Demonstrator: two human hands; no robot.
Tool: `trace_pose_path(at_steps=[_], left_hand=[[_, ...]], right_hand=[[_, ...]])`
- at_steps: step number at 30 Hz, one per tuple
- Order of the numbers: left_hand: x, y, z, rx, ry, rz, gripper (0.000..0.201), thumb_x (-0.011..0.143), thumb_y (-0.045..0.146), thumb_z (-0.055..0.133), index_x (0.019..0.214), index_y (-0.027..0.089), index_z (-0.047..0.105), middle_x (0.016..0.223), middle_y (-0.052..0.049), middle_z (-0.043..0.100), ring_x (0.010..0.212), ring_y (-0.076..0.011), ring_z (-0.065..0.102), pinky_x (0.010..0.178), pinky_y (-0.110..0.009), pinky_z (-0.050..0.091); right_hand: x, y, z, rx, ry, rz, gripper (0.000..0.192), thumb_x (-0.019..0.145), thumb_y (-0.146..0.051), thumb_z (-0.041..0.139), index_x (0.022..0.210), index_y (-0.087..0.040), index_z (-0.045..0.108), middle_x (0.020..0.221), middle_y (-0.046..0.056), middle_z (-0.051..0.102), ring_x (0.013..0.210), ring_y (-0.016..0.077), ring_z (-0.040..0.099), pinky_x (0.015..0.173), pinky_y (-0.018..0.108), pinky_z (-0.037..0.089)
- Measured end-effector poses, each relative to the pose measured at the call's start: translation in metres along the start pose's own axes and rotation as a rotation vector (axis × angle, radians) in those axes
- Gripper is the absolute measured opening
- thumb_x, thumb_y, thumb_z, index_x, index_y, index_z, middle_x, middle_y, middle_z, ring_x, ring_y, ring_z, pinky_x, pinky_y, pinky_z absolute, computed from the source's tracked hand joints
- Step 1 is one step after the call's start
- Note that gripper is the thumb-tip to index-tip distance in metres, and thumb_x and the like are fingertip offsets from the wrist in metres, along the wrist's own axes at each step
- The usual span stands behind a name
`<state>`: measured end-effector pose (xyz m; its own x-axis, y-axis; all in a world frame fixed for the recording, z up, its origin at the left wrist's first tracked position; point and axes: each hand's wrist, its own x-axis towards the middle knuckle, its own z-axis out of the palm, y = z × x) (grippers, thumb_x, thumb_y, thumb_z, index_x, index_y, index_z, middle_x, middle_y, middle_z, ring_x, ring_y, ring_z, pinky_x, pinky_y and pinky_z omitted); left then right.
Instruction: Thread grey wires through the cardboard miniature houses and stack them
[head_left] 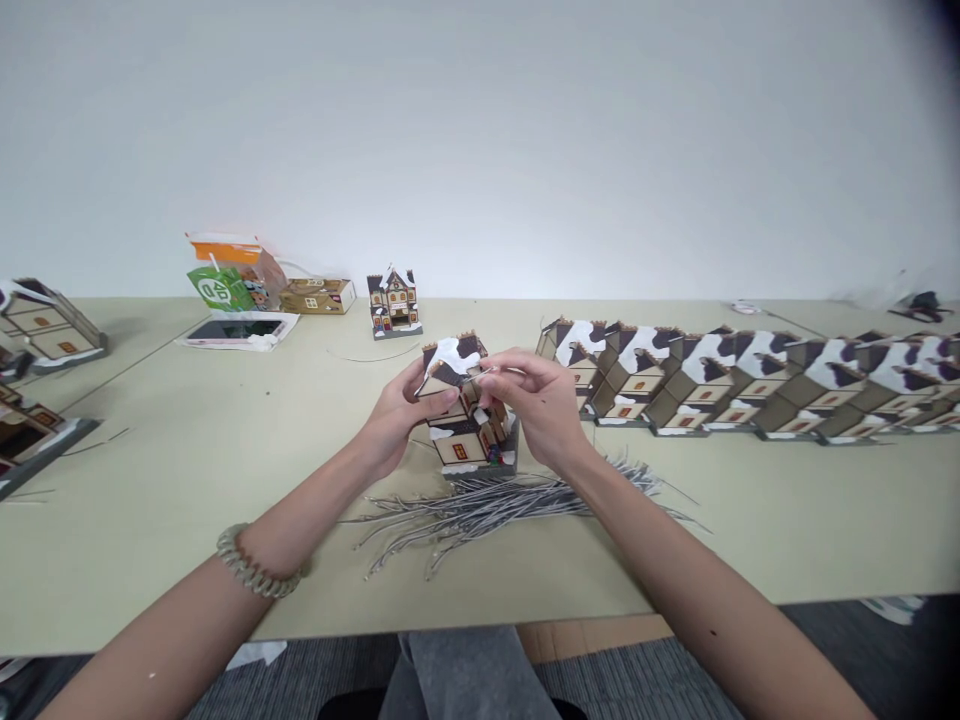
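A miniature house (459,448) with a snowy dark roof stands on the table in front of me. My left hand (397,415) grips its left side, thumb across the upper wall. At the upper right of the house, my right hand (536,400) pinches a thin pale wire (474,377) between thumb and fingers. The wire's far end is hidden by the fingers and the house. Just in front of the house lies a loose bundle of grey wires (480,520), partly under my right forearm.
Several similar houses (697,385) stand in a row on the right. More houses (52,325) are at the left edge, and another house (394,305) is at the back. A phone (238,330), a snack bag (240,265) and a small box (316,296) lie back left.
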<state>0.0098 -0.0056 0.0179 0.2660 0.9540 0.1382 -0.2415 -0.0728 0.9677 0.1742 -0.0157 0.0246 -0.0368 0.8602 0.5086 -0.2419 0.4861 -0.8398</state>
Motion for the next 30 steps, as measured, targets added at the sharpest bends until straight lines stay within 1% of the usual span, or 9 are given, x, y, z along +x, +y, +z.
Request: trace_pose_path(at_steps=[3,8,12,17,20,25,30], left_hand=[[0.0002,0.0003,-0.0002,0.0,-0.006,0.002,0.068,0.061,0.034,0.081,0.124,0.023,0.057,0.116,-0.007,0.065,0.107,-0.0255,0.058,0.093,-0.034,0.042],[-0.0003,0.0006,-0.0002,-0.005,-0.017,0.011,0.064,0.062,0.033,0.08,0.122,0.024,0.059,0.119,-0.006,0.064,0.109,-0.0248,0.057,0.094,-0.033,0.041],[-0.0003,0.0006,0.0001,-0.01,-0.019,0.01,0.066,0.062,0.033,0.08,0.123,0.024,0.058,0.12,-0.006,0.064,0.109,-0.0251,0.057,0.092,-0.033,0.042],[-0.0003,0.0008,-0.0001,0.0,-0.02,0.014,0.067,0.062,0.033,0.081,0.124,0.023,0.057,0.116,-0.008,0.065,0.108,-0.0263,0.057,0.09,-0.034,0.043],[-0.0003,0.0007,-0.0003,0.005,-0.03,0.024,0.064,0.062,0.033,0.08,0.122,0.024,0.059,0.117,-0.006,0.065,0.109,-0.0251,0.057,0.09,-0.032,0.043],[0.0004,-0.0001,-0.0007,0.0,-0.035,0.032,0.063,0.063,0.031,0.08,0.121,0.023,0.059,0.117,-0.007,0.065,0.108,-0.0254,0.057,0.088,-0.032,0.043],[0.0006,-0.0012,-0.0014,-0.015,-0.023,0.021,0.063,0.063,0.032,0.08,0.121,0.022,0.059,0.115,-0.007,0.066,0.106,-0.0256,0.059,0.089,-0.033,0.044]], right_hand=[[0.0,0.0011,-0.0005,0.022,0.014,0.028,0.011,0.068,-0.025,0.076,0.077,-0.023,0.072,0.064,-0.004,0.068,0.054,0.0092,0.063,0.055,0.026,0.054],[0.0005,0.0028,-0.0013,0.035,0.017,0.008,0.006,0.069,-0.023,0.075,0.074,-0.024,0.072,0.071,-0.003,0.07,0.056,0.0083,0.064,0.055,0.023,0.053],[0.0008,0.0031,-0.0014,0.026,0.002,-0.014,0.005,0.069,-0.022,0.075,0.072,-0.025,0.072,0.076,-0.003,0.07,0.057,0.0076,0.063,0.057,0.024,0.055],[0.0006,0.0028,-0.0019,0.006,-0.005,-0.027,0.004,0.07,-0.023,0.075,0.072,-0.025,0.072,0.075,-0.003,0.07,0.057,0.0076,0.061,0.058,0.026,0.055],[0.0007,0.0033,-0.0024,-0.007,-0.002,-0.041,0.003,0.07,-0.023,0.074,0.072,-0.024,0.071,0.074,-0.003,0.069,0.057,0.0076,0.061,0.057,0.026,0.054],[0.0007,0.0043,-0.0026,-0.018,-0.04,-0.084,0.005,0.074,-0.019,0.071,0.074,-0.024,0.071,0.077,-0.003,0.067,0.057,0.0063,0.061,0.056,0.024,0.053],[-0.0005,0.0036,-0.001,-0.054,-0.034,-0.094,0.004,0.073,-0.02,0.072,0.074,-0.025,0.072,0.078,-0.003,0.065,0.054,0.0055,0.058,0.052,0.024,0.052]])
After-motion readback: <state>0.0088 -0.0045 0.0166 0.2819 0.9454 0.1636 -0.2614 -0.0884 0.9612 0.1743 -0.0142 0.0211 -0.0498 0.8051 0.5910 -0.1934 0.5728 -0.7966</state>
